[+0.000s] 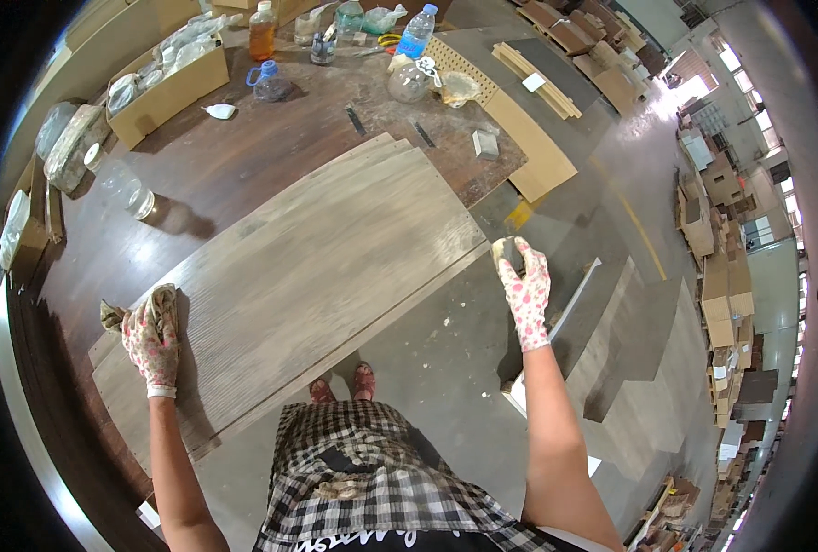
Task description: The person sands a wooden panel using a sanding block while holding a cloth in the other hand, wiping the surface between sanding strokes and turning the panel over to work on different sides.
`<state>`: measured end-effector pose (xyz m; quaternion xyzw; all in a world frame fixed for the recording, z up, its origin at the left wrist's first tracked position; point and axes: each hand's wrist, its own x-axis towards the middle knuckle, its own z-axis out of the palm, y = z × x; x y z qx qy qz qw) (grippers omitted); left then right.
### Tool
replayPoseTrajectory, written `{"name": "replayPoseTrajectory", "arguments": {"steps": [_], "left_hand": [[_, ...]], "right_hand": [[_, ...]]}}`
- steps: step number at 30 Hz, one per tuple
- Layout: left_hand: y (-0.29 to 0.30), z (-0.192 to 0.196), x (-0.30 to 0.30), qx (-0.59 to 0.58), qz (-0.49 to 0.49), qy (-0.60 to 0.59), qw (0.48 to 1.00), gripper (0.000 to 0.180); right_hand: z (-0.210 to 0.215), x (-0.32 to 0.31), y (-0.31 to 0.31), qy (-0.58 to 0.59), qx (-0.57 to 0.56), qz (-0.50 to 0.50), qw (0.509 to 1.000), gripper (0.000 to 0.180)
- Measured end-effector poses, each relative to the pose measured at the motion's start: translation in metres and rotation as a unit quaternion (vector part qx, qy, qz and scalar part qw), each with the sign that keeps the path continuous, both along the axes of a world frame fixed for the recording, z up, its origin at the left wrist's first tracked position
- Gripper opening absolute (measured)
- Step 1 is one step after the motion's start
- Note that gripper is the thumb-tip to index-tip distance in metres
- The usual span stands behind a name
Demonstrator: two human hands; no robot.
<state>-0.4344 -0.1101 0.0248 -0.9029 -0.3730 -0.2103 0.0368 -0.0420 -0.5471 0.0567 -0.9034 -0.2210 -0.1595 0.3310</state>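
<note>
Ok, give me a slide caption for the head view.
Gloved left hand presses a rag on a wooden board; right hand grips a small block.

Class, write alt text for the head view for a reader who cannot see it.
A standing person's gloved left hand presses a rag onto a grey wooden board on a workbench, while the gloved right hand grips a small block past its edge.
</note>
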Motion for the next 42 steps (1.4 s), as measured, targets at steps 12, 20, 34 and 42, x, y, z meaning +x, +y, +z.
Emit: {"name": "replayPoseTrajectory", "arguments": {"steps": [12,20,34,42], "left_hand": [[0.003,-0.002,-0.005,0.026,0.02,0.026,0.999,0.037],[0.001,-0.002,0.0,0.019,0.038,0.03,0.999,0.038],[0.0,0.004,-0.003,-0.029,0.054,0.025,0.998,0.036],[-0.001,0.009,0.001,-0.015,0.042,0.034,0.998,0.04]], "right_hand": [[0.018,0.036,0.02,0.012,-0.169,0.108,0.98,0.041],[0.009,0.014,0.024,-0.004,-0.192,0.138,0.972,0.044],[-0.018,-0.059,0.037,0.026,-0.068,0.101,0.992,0.052],[-0.002,-0.064,0.05,0.028,-0.004,0.082,0.996,0.053]]}}
